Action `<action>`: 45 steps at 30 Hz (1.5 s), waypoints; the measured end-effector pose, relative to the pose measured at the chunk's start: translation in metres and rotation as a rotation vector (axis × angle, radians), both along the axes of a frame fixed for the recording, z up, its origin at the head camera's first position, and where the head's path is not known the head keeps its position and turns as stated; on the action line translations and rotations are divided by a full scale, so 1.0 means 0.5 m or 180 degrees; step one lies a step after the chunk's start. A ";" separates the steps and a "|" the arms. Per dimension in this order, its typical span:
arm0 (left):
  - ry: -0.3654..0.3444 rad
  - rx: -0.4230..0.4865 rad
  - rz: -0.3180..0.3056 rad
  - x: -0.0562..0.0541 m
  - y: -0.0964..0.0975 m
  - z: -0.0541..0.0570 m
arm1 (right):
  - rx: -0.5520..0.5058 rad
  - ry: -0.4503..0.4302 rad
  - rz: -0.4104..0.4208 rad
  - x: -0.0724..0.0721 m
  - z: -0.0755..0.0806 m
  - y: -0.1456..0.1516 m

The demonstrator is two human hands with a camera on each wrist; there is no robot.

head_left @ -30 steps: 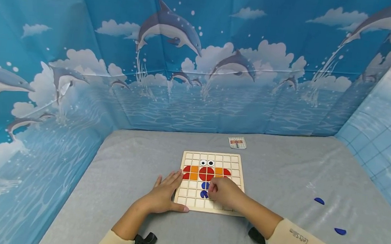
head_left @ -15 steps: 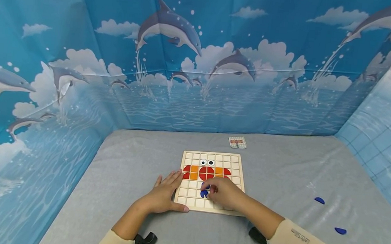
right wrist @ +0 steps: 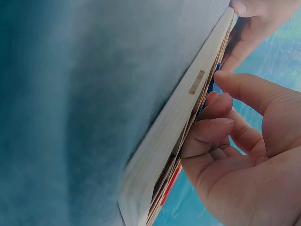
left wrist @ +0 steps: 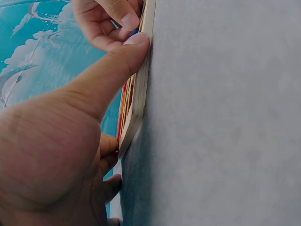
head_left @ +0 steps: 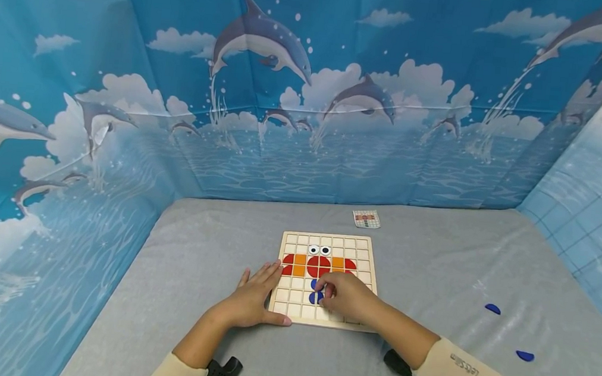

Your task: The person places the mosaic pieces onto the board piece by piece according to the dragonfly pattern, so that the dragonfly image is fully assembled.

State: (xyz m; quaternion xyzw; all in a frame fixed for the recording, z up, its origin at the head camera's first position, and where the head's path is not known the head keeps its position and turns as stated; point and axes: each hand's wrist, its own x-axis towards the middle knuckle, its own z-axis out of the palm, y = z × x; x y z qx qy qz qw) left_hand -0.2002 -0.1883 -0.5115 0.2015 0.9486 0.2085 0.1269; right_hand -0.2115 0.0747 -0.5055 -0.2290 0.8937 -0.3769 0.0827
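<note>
A wooden grid board [head_left: 282,295] lies flat on the grey cloth. My left hand [head_left: 253,302] steadies its near left corner, thumb along the front edge and straight fingers at the left side. Over the lower middle of the board, my right hand [head_left: 349,297] has thumb and index finger at a blue half-circle piece [head_left: 320,298], pinching it beside its matching blue half [head_left: 313,298]. Another blue piece [head_left: 313,284] sits one row up, partly hidden by the index finger. In the right wrist view, blue [right wrist: 210,85] shows between the thumb and index tips.
On the board are a red circle [head_left: 318,266], orange squares [head_left: 299,264] and two eye pieces [head_left: 314,249]. A small pattern card [head_left: 366,219] lies behind it. Two loose blue half-circles [head_left: 492,308] rest on the cloth at right. A dolphin-printed curtain [head_left: 260,166] stands behind.
My right index finger has reached out to the left from its curled pose. The notch in the lower blue circle has closed as its right half straightened. My left hand stays put.
</note>
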 end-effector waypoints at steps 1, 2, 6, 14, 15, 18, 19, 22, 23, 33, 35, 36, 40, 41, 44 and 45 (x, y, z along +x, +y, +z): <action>0.0001 0.0001 -0.0002 0.000 0.000 0.000 | -0.0002 0.0009 0.0006 0.000 0.000 0.001; 0.0002 -0.0002 -0.0001 0.000 0.000 0.000 | -0.0006 0.0012 0.0009 0.000 -0.001 0.001; -0.0008 0.0003 0.0003 0.001 0.000 0.000 | -0.0006 0.0034 0.0010 0.000 -0.002 0.003; -0.0004 -0.0011 0.0000 0.002 0.001 0.004 | 0.0038 0.0063 -0.0039 -0.003 -0.004 0.001; 0.0000 -0.0004 -0.0002 0.001 0.001 0.004 | 0.0028 0.0064 -0.0044 -0.003 -0.004 0.000; -0.0002 0.0004 0.0001 0.001 0.002 0.004 | 0.0021 0.0094 -0.0044 -0.004 -0.003 0.002; 0.0002 0.0009 0.0000 0.001 0.002 0.004 | 0.0012 0.0093 -0.0037 -0.005 -0.002 0.003; 0.0008 0.0015 0.0004 0.000 0.003 0.005 | 0.0018 0.0083 0.0088 -0.007 0.000 0.005; 0.0009 0.0015 0.0005 -0.001 0.003 0.005 | 0.0035 0.0071 0.0149 -0.007 0.000 0.005; 0.0026 0.0005 0.0000 -0.002 0.004 0.003 | 0.0166 -0.0034 0.0386 -0.007 0.002 0.008; 0.0033 0.0011 -0.0006 -0.002 0.003 0.003 | 0.0153 -0.0022 0.0389 -0.009 0.004 0.010; 0.0036 0.0007 -0.0009 -0.002 0.003 0.003 | 0.0125 -0.0016 0.0397 -0.009 0.006 0.011; 0.0029 -0.0003 -0.0004 -0.002 0.004 0.004 | -0.0068 -0.0062 0.0347 -0.011 0.018 0.026; 0.0026 -0.0011 -0.0002 -0.002 0.004 0.004 | -0.0138 -0.0080 0.0323 -0.011 0.023 0.033; 0.0024 -0.0005 0.0000 -0.002 0.005 0.004 | -0.0307 -0.0157 0.0175 -0.013 0.037 0.062; 0.0029 -0.0001 -0.0003 -0.002 0.005 0.003 | -0.0369 -0.0176 0.0130 -0.015 0.041 0.073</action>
